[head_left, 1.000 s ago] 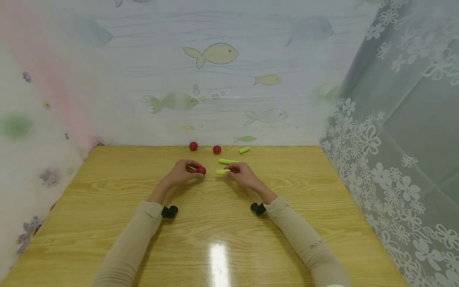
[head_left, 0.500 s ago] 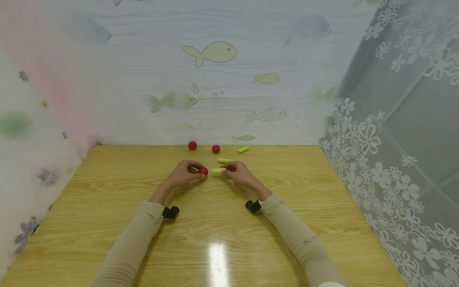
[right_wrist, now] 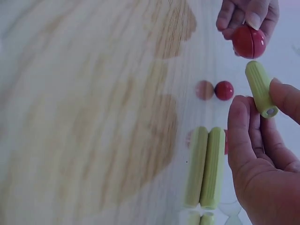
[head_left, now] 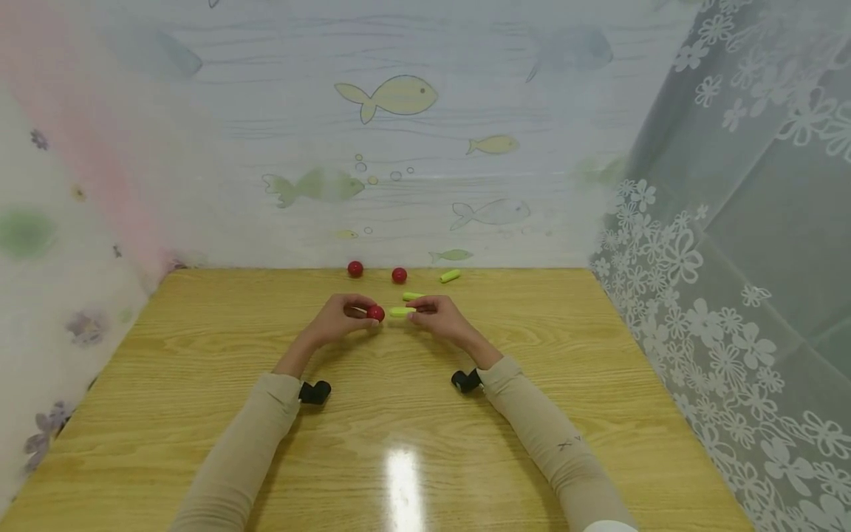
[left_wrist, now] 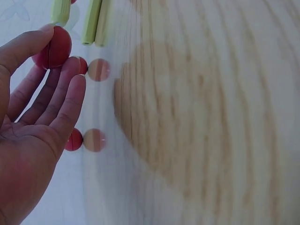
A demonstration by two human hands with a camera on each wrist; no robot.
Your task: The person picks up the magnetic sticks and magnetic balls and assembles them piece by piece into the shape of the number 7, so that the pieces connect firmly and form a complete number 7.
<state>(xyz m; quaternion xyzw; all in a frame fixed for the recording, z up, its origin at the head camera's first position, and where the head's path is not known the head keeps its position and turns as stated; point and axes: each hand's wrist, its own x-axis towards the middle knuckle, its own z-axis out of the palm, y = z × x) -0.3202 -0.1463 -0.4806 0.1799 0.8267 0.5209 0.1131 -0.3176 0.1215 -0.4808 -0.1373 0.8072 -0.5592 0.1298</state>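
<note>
Between thumb and fingers, my left hand (head_left: pixel 342 319) pinches a glossy red ball (head_left: pixel 375 314) with a thin seam round it, clearest in the right wrist view. My right hand (head_left: pixel 442 319) pinches a short yellow-green ridged rod (right_wrist: pixel 258 86), which has a small grey spot in its near end. The rod points left at the ball, with a narrow gap between them in the head view. Just behind the right hand a longer yellow-green rod (right_wrist: pixel 214 168) lies on the table, partly hidden by that hand in the head view.
Two more red balls, a left one (head_left: pixel 355 269) and a right one (head_left: pixel 399 275), rest by the table's back edge. A short yellow-green rod (head_left: pixel 450 276) lies right of them. The glossy wooden table (head_left: pixel 372 421) mirrors these things; a fish-patterned curtain (head_left: pixel 412 148) hangs behind.
My right hand has moved left with the short rod, narrowing the gap to the red ball. The left hand holds the ball in almost the same place.
</note>
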